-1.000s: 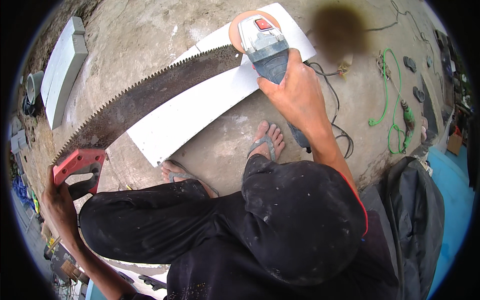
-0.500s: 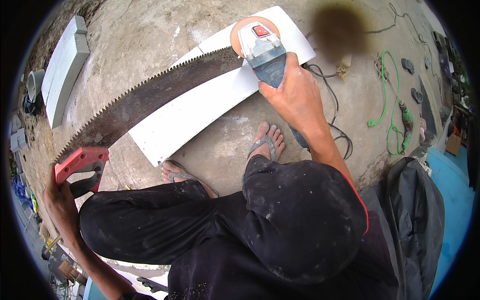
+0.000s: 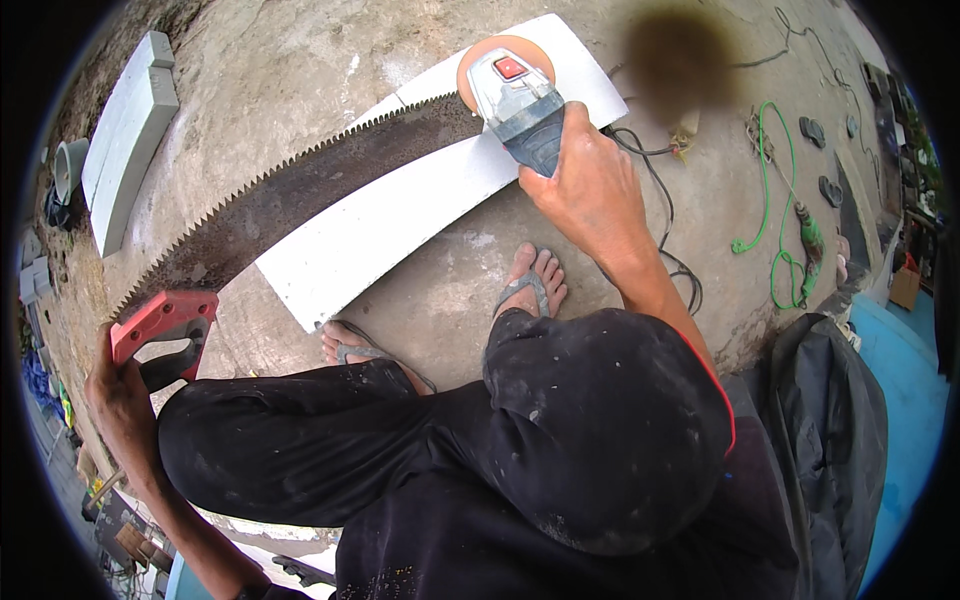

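Head view, held against the earlier pictures: little changed. Grinder [image 3: 520, 105] shifted slightly along the far end of the saw blade [image 3: 300, 195], orange disc [image 3: 490, 55] kept on the rusty steel near the blade's tip. Handle end not moved. Judged from this: grinding of the blade surface going on slowly, in small passes, far from finished, since most of the blade looks brown with rust.

Head view, now: right hand [image 3: 585, 190] closed around the grey body of the grinder, fingers wrapped tight on it, thumb side toward the disc. Left hand [image 3: 115, 385] gripping the red saw handle [image 3: 160, 325], fingers curled through or around its lower part; exact finger position hard to tell, because of the distortion at the rim of the picture. Saw blade stretched from the red handle up to the grinder, teeth turned away from the person, lying across a white board [image 3: 400, 215] on the concrete floor [image 3: 300, 70]. Black cable [image 3: 665, 215] running from the grinder past the right wrist. Two feet in sandals just beside the near edge of the white board. Green cord [image 3: 765, 190] well apart from the grinder, to its right.
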The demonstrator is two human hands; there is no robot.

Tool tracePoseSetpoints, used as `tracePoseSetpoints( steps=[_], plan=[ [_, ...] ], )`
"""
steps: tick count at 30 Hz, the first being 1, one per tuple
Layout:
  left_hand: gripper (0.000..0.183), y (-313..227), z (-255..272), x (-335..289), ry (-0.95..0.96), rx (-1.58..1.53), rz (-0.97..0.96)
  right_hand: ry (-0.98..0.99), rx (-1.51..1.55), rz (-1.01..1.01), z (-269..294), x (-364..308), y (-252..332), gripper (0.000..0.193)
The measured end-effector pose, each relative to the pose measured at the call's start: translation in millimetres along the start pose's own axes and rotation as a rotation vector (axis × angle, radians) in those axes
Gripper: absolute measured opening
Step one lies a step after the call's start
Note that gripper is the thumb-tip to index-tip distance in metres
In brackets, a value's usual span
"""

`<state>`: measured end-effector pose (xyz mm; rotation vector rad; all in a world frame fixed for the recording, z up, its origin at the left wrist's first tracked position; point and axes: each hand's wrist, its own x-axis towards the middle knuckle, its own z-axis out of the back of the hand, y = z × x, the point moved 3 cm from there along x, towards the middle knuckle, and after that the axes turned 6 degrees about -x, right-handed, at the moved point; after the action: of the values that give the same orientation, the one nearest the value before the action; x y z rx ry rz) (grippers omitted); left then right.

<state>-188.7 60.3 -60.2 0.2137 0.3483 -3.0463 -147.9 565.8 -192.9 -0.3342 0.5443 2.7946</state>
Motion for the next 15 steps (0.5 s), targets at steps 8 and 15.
tracePoseSetpoints(
  steps=[8,15],
  plan=[
    [0.047,1,-1,6,-0.062,0.177,-0.198,0.005,-0.059,0.009,5,-1,-6,0.055],
    [0.024,-48,-2,3,-0.114,0.103,-0.237,0.013,-0.025,0.045,19,12,3,0.055]
  ],
)
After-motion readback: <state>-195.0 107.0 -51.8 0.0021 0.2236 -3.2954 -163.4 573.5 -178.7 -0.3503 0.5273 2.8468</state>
